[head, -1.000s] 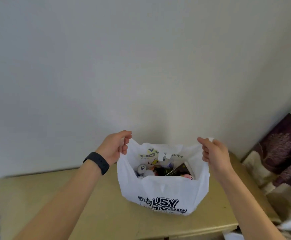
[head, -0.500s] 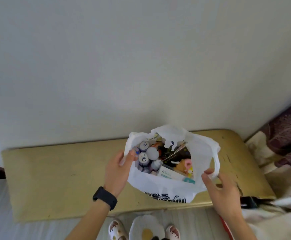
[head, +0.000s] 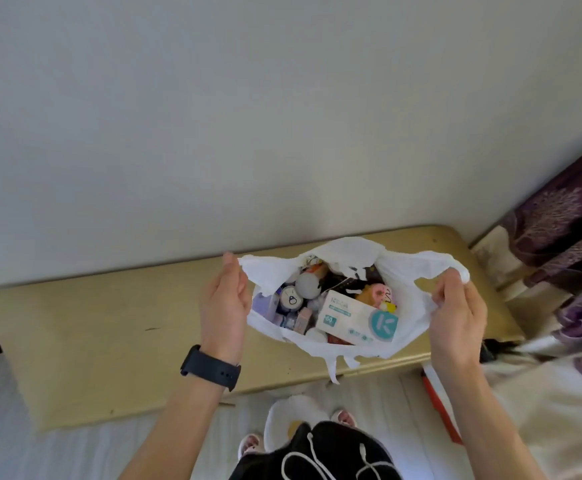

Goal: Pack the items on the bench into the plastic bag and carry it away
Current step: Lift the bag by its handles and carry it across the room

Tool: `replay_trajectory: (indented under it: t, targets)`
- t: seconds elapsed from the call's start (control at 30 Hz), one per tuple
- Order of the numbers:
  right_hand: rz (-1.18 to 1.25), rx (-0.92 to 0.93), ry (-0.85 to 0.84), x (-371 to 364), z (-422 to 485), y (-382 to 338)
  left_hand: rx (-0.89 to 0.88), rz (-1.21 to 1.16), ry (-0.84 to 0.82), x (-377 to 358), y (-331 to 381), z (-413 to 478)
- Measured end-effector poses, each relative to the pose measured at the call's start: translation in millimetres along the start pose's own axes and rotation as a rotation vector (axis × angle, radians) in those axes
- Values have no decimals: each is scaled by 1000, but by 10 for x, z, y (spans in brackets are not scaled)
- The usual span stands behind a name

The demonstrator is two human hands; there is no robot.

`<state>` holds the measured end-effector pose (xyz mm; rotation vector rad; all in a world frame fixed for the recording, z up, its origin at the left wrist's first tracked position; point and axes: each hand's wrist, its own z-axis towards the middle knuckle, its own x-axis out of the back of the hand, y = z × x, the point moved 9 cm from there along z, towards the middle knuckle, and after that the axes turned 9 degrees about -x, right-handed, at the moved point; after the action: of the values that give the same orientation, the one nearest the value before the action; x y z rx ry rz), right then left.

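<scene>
Since the goods already lie inside the plastic bag [head: 403, 327], the packing looks done and the step in hand is, by my reading, gathering the handles for the lift. The bag sits on the right half of the bench [head: 109, 323], near its front edge, with its mouth spread wide. Inside show a pack of tissues [head: 355, 317], a white ball [head: 308, 285], a small round jar [head: 291, 299] and a pink and yellow toy [head: 376, 294], all heaped close together.

The left hand [head: 227, 299] is at the left handle, its fingers nearly straight, and the plastic is drawn to a point between thumb and fingers, so it seems to pinch the film there. The right hand [head: 455, 313] has its fingers curled round the right handle, which is bunched in its grip.

The next move calls for bringing both handles together over the heap, taking a firm hold, then lifting straight up so the thin film does not tear and nothing spills out.

A black watch [head: 209, 372] sits on the left wrist. The bench stands against a pale wall [head: 282, 116]. A purple patterned curtain [head: 566, 237] hangs just beside the bench's right end, and a red strip [head: 438, 393] lies below it; both could crowd a turn to that side. Slippers [head: 317, 414] show on the floor by the bench's front.
</scene>
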<state>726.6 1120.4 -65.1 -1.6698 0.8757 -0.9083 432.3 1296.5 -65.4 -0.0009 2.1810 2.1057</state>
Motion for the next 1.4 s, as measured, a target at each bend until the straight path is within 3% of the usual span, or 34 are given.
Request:
replay_trajectory:
  t: [0.1,0.2,0.27,0.53,0.7,0.93,1.1,1.23,1.4]
  targets:
    - [-113,57,-58,-354,-179,-133,-1,21,-123,-138,141,164]
    - [-293,170,-80,-666,-473,-136,-50,66,-154,-105,187,237]
    - [-285,188,-57,-706,-689,-72,-51,76,-162,1,125,192]
    - [59,-136,112,-219,-1188,696,418,-218,-78,543,-804,-515]
    - [-127,-74,93,-44,-1616,780,440,-293,-38,1009,-886,-971]
    - [-111,-174,-61,421,-2208,1224,412,-117,-81,1269,-699,-1837]
    - [-12,-192,-130,910,-2459,1319,410,-213,11,1506,-674,-2617]
    - [-110,-171,-204,912,-2713,1328,405,-109,60,1808,-656,-3046]
    - [-248,-321,-293,924,-2982,1925,533,115,162,2344,-1178,-3591]
